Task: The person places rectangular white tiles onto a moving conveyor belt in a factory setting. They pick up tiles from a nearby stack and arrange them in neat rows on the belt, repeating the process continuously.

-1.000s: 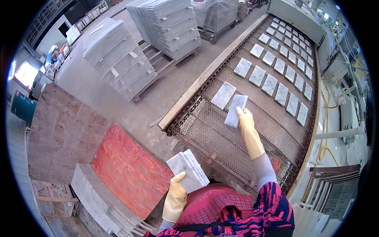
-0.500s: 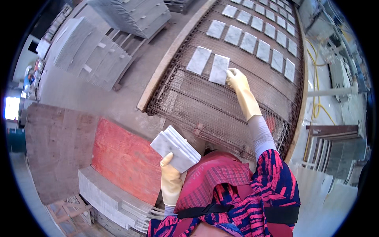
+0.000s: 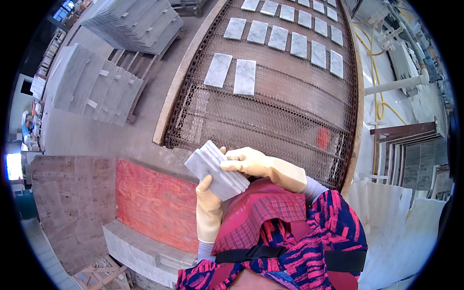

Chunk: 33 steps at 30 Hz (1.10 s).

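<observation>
My left hand (image 3: 209, 215), in a cream rubber glove, is closed around a small stack of white-grey marble tiles (image 3: 212, 174), thumb on the near face. The stack tilts in front of my apron, its layers slightly fanned. My right hand (image 3: 245, 161), gloved alike, has its fingers closed on the stack's far right edge; how many tiles they pinch is hidden. Ahead, on a wire-mesh conveyor belt (image 3: 275, 116), lie two marble tiles side by side, a left tile (image 3: 218, 70) and a right tile (image 3: 245, 77). Beyond them, more tiles lie in rows.
A wooden rail (image 3: 166, 113) edges the belt's left side. Tile stacks (image 3: 96, 87) stand on pallets at the far left. Left of me are a red board (image 3: 150, 198) and a row of slabs (image 3: 140, 249). A yellow hose (image 3: 379, 96) and a rack (image 3: 403, 133) are at the right.
My right hand has let go of the right-hand tile on the belt and come back to the stack in my left hand. The rows of tiles sit farther up and left in view.
</observation>
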### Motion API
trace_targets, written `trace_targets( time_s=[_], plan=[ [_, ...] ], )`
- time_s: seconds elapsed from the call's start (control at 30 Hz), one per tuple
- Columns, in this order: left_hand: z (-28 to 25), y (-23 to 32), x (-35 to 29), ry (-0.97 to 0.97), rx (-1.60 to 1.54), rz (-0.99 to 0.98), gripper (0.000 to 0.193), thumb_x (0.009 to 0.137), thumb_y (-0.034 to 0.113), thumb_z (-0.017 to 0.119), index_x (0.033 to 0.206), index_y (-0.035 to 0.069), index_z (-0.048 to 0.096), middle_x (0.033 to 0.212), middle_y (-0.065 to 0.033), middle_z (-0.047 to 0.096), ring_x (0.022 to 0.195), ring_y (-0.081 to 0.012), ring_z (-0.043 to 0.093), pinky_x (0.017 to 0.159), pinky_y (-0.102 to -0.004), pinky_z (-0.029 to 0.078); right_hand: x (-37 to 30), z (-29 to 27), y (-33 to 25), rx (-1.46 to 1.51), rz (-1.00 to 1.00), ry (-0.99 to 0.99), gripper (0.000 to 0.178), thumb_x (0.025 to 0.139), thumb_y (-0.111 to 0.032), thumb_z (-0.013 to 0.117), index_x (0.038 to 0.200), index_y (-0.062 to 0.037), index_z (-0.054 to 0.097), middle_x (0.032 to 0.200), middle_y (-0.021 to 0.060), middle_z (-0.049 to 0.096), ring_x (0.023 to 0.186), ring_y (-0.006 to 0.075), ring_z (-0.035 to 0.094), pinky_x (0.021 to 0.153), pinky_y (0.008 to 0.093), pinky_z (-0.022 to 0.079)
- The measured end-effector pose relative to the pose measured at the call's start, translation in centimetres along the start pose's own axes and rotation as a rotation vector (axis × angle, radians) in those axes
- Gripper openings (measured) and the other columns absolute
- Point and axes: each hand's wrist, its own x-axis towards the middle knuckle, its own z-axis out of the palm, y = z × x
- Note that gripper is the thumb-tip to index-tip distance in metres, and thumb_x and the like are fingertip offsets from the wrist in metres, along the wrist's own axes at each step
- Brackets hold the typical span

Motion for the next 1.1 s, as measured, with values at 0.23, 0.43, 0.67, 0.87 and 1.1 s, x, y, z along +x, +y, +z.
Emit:
trace_targets(
  time_s=[0.23, 0.43, 0.67, 0.87, 1.1],
  plan=[
    [-0.7, -1.6, 0.9, -0.042, -0.131, -0.093, 0.099, 0.088, 0.048, 0.072, 0.165, 0.004, 0.028, 0.159, -0.0208, 0.044, 0.143, -0.0400, 0.048, 0.122, -0.0561, 0.037, -1.3, -0.5, -0.4, -0.247, -0.137, 0.206, 0.044, 0.102, -0.048, 0.064, 0.113, -0.0065, 0.074, 0.108, 0.0129, 0.075, 0.101, 0.0261, 0.071, 0.090, 0.0386, 0.054],
    [-3.1, -2.6, 2.3, -0.034, -0.080, -0.083, 0.096, 0.093, 0.057, 0.061, 0.166, 0.006, 0.025, 0.164, -0.0212, 0.038, 0.149, -0.0403, 0.040, 0.125, -0.0581, 0.029, -1.3, -0.1, 0.0, -0.262, -0.119, 0.355, 0.043, 0.101, -0.048, 0.065, 0.120, -0.0099, 0.075, 0.111, 0.0147, 0.077, 0.104, 0.0275, 0.073, 0.092, 0.0401, 0.055],
    [-3.7, -2.5, 1.8, 0.023, 0.005, -0.066, 0.095, 0.090, 0.052, 0.067, 0.163, 0.004, 0.031, 0.158, -0.0209, 0.046, 0.145, -0.0381, 0.047, 0.124, -0.0544, 0.033, -0.6, -2.8, 0.2, -0.258, 0.031, 0.139, 0.055, 0.097, -0.055, 0.070, 0.129, -0.0106, 0.071, 0.119, 0.0097, 0.077, 0.111, 0.0208, 0.070, 0.097, 0.0368, 0.053],
    [-2.6, -2.9, 2.2, 0.128, 0.129, 0.116, 0.084, 0.094, 0.037, 0.067, 0.163, 0.005, 0.033, 0.157, -0.0194, 0.049, 0.143, -0.0375, 0.049, 0.123, -0.0528, 0.036, 1.1, -1.9, 1.4, 0.192, 0.016, 0.310, 0.049, 0.097, -0.045, 0.076, 0.125, -0.0063, 0.071, 0.113, 0.0075, 0.076, 0.102, 0.0166, 0.071, 0.091, 0.0342, 0.055],
    [-6.4, -1.4, 1.3, 0.088, -0.138, 0.351, 0.077, 0.095, 0.032, 0.070, 0.162, 0.016, 0.036, 0.158, -0.0152, 0.050, 0.144, -0.0390, 0.049, 0.119, -0.0662, 0.037, 3.5, -10.4, 1.6, 0.506, -0.079, 0.900, 0.040, 0.105, -0.034, 0.064, 0.129, -0.0019, 0.061, 0.126, 0.0121, 0.071, 0.116, 0.0222, 0.067, 0.110, 0.0413, 0.048]
  ],
)
